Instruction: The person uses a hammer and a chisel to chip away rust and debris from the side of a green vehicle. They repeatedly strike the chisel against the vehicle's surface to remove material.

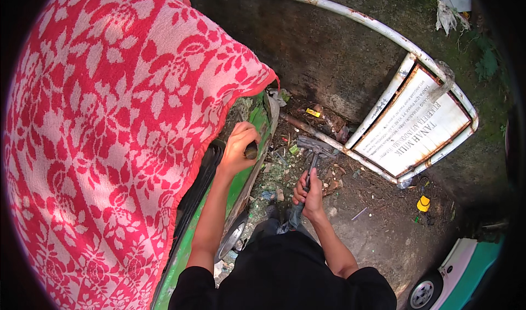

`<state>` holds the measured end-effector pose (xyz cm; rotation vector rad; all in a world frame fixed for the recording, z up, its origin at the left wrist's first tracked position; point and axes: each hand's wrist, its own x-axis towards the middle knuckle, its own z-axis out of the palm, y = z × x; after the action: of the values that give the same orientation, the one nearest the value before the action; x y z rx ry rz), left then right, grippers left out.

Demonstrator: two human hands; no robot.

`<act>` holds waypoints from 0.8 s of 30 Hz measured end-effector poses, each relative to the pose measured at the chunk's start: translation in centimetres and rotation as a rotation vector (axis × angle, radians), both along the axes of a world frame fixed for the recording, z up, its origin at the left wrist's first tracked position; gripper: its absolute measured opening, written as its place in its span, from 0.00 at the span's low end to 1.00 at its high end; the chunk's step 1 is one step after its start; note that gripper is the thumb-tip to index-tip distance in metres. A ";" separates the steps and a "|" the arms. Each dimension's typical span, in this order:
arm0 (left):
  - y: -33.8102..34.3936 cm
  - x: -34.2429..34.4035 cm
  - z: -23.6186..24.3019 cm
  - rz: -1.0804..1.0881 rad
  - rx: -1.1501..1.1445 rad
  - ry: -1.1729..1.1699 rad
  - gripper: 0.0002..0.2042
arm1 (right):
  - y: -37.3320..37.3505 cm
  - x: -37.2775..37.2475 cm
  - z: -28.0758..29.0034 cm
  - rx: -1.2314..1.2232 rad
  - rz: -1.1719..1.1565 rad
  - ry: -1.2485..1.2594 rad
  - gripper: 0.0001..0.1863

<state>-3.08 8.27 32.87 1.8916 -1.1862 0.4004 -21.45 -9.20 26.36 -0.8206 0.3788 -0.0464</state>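
Observation:
My right hand (311, 194) is wrapped round the handle of a hammer (315, 145), its metal head pointing away from me above the littered ground. My left hand (240, 148) is closed round a short dark thing with a round end (251, 150); most of it is hidden by the fingers, so its kind is unclear. That hand is over the edge of a green vehicle body (257, 121). A red and pink floral blanket (109, 118) drapes over the vehicle to the left of my arm.
A rusty white pipe frame (378, 22) holding a white sign board (419, 124) leans at the right. Rubble and litter (329, 118) cover the ground. Below my left hand shows a wheel (233, 236). A white and green vehicle (466, 266) stands lower right.

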 end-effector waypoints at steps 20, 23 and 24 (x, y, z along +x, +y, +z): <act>-0.2 3.6 0.1 -0.134 0.050 -0.326 0.12 | 4.2 0.0 1.8 -0.136 -0.026 -0.153 0.27; 0.4 3.4 -0.4 -0.151 0.049 -0.344 0.12 | 5.5 -0.2 1.4 -0.177 -0.036 -0.176 0.27; 0.4 3.2 -0.5 -0.163 0.056 -0.345 0.12 | 5.9 -0.4 1.2 -0.195 -0.037 -0.182 0.27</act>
<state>0.13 8.66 32.37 1.8025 -1.5807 0.6268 -21.84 -3.31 27.60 -0.9938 0.2196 -0.1935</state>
